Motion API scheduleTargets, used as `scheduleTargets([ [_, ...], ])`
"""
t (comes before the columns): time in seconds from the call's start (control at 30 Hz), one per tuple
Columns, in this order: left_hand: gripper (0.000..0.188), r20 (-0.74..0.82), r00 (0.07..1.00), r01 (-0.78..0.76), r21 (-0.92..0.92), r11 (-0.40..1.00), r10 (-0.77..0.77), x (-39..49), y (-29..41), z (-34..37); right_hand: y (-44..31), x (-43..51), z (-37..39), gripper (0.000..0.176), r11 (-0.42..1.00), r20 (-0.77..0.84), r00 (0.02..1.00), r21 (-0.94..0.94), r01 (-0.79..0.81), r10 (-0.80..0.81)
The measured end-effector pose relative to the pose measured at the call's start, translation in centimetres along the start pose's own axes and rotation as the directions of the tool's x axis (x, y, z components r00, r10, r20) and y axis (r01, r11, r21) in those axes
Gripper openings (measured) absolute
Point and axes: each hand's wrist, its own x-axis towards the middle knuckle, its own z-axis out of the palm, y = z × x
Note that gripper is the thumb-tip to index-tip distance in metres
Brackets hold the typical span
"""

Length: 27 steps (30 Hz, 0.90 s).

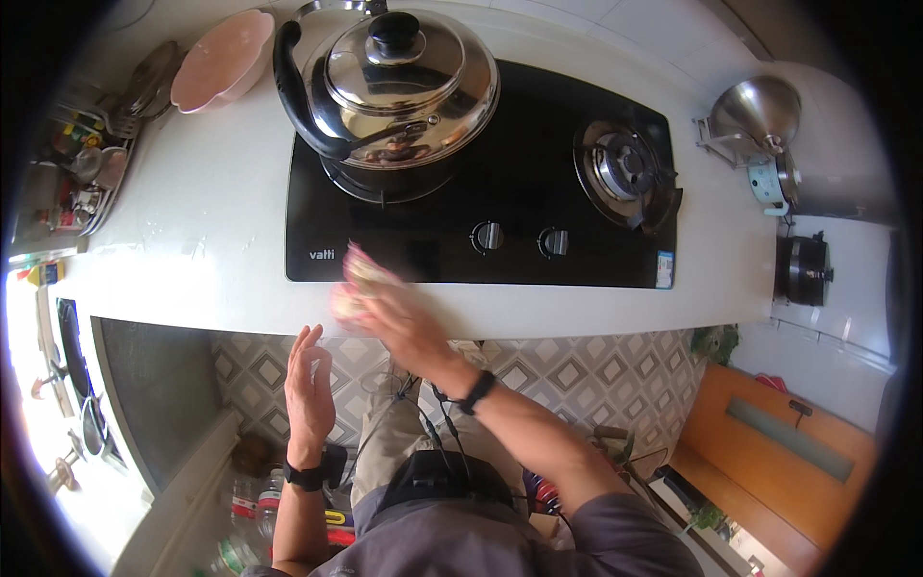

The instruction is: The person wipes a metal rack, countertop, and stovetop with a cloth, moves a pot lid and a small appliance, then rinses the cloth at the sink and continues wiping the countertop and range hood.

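My right hand (407, 328) presses a crumpled pink and cream cloth (353, 306) on the white countertop (533, 310), at the front left edge of the black glass gas hob (447, 245). Part of the cloth overlaps the hob's front rim, and the hand looks slightly blurred. My left hand (310, 389) is raised before the counter's front edge, its fingers bent and nothing seen in it. A large steel kettle (404, 94) with a black handle stands on the left burner. The right burner (624, 166) holds no pot, and two control knobs (490, 236) sit near the hob's front.
A pink scalloped bowl (223, 61) and a rack of utensils (90, 166) stand at the back left. On the right are a steel funnel-shaped bowl (757, 112), a light blue pot (768, 184) and a black pot (806, 270). Plastic bottles (245, 505) stand low at left.
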Motion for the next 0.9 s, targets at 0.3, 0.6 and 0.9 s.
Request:
scheduleTargets([
  [0.3,0.007,0.135,0.990,-0.023,-0.014,1.000,0.025,1.4,-1.9,0.3,9.2,-20.3,-18.0,0.035,0.522,-0.617,0.573,-0.290,-0.802,0.539],
  [0.6,0.008,0.240,0.962,-0.123,-0.037,0.992,0.128,2.0,1.1,3.3,-0.5,-8.4,-5.6,0.033,0.952,-0.339,0.896,0.004,-0.305,0.288],
  [0.9,0.010,0.259,0.955,-0.156,0.012,0.988,0.148,2.1,4.9,5.2,15.8,-26.5,-22.4,0.026,0.663,-0.650,0.506,-0.006,-0.749,0.566],
])
